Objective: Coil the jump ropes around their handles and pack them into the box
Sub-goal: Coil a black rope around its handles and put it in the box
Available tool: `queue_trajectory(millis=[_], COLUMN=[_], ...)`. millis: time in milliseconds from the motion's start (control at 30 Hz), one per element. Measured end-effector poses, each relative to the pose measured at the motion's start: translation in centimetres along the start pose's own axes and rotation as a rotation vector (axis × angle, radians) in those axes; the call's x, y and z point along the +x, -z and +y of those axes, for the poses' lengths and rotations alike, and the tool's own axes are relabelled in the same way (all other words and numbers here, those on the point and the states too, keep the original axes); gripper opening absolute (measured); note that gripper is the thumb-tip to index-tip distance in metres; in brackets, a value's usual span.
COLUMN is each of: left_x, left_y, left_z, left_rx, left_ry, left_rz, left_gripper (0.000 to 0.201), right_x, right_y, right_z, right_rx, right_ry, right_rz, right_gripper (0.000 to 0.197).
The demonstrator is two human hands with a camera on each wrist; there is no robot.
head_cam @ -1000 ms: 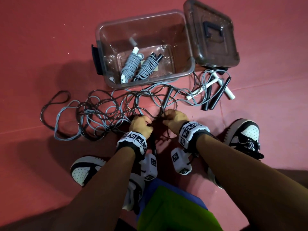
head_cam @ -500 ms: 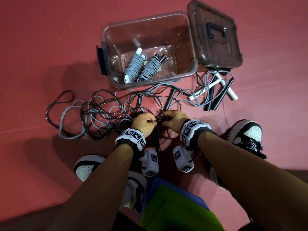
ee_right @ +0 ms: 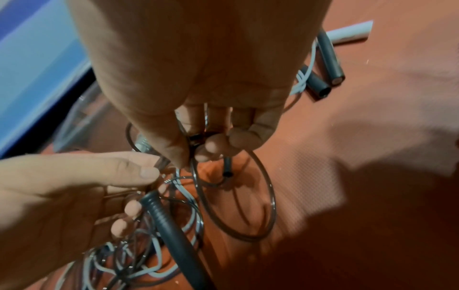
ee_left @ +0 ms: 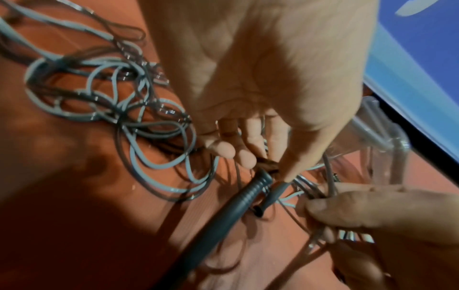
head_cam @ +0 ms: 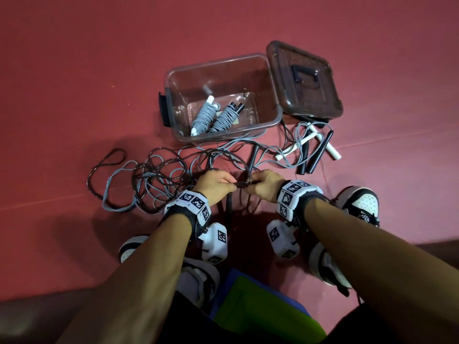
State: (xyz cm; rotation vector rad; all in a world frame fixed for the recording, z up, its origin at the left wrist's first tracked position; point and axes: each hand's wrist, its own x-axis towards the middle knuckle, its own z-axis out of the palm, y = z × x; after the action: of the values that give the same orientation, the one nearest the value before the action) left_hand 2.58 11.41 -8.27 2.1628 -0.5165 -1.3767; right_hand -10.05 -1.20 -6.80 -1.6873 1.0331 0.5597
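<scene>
Red floor (head_cam: 74, 70): box (head_cam: 270, 95) holds two coiled ropes (head_cam: 214, 117).

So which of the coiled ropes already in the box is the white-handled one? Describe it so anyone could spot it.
Start at the clear plastic box on the red floor, beside its dark lid. Two grey coiled bundles lie inside it; the white-handled bundle is the left one, with white tips at both ends, while its neighbour has black tips.

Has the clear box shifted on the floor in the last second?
No. The clear box keeps its place against the lid at its right and the loose handles near its front corner; only the camera shifted.
</scene>
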Motion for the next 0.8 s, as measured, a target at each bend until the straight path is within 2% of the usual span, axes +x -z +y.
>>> queue_trajectory(millis=[100,200,300,433,633,800], left_x=[-0.9,-2.3,-3.7,-5.7,-8.8,-10.5], left_y=[0.8,1.7,2.8,4.5,8.0,10.0], left_z=[0.8,2.0,3.9,6.5,10.3,12.6], left_rx=[0.034,0.050,0.077,0.122,0.209,0.232], left_ry=[-0.049,-0.094,-0.137,-0.192,-0.279,-0.340], left_rz=[-0.012,-0.021,0.002,0.036,0.023,0.014], left_gripper=[0.020,0.006,0.011,0.009,0.007,0.004], right_x=[-1.0,-2.6,-3.9,-5.8,-9.7,-11.8], right_y=[0.8,2.1,3.2,4.7,8.0,10.2], right_z=[-0.7,-1.5,-2.8,-4.8,-8.9,-11.1], right_rx=[-0.024,-0.054,-0.105,-0.183,-0.255,-0.313], right_ry=[0.060,0.108,0.129,0.193,0.335,0.396], right_rz=[0.009,0.015,0.036,0.071,0.057,0.070], right_gripper=[0.011,0.013,0.011,0.023,0.015,0.030])
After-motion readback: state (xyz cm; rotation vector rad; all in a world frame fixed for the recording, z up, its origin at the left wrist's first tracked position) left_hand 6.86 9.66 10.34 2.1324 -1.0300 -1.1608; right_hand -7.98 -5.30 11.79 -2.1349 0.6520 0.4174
